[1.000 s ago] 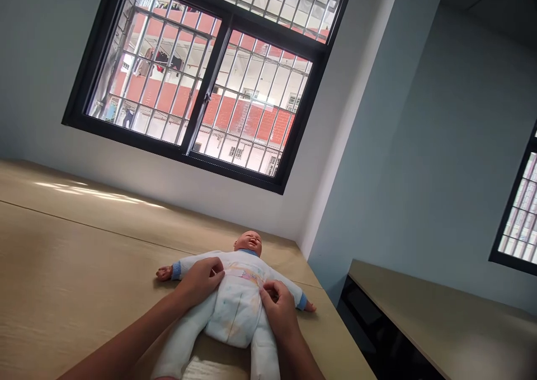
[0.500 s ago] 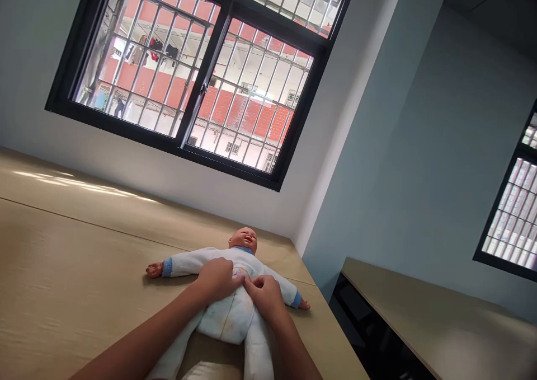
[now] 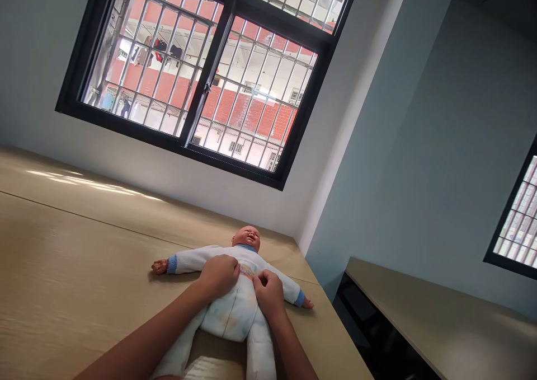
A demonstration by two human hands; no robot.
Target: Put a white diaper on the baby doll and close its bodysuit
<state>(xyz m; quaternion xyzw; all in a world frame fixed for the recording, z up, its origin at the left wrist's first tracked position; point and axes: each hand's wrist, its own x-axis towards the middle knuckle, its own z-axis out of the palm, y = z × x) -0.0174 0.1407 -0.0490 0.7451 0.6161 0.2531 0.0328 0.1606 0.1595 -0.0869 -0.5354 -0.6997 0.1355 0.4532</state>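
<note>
A baby doll (image 3: 246, 238) lies on its back on the wooden table, arms spread, in a white outfit with blue cuffs and collar. Around its hips, over the outfit, is a white diaper (image 3: 232, 313) with pastel patches, a line down its middle and a coloured print at the waist. My left hand (image 3: 220, 276) is closed at the left side of the diaper's waist. At the right side of the waist, my right hand (image 3: 268, 291) pinches the diaper's edge with thumb and fingers. What lies under the curled fingers is mostly hidden.
The table (image 3: 84, 268) meets the wall below a barred window (image 3: 247, 94). A second table (image 3: 440, 307) with a dark open underside stands at the right, past a gap. Another window (image 3: 518, 217) is at the far right.
My hands have drawn apart along the diaper's waist, showing more of its coloured print between them. The doll has stayed in place on the table; the view has shifted slightly.
</note>
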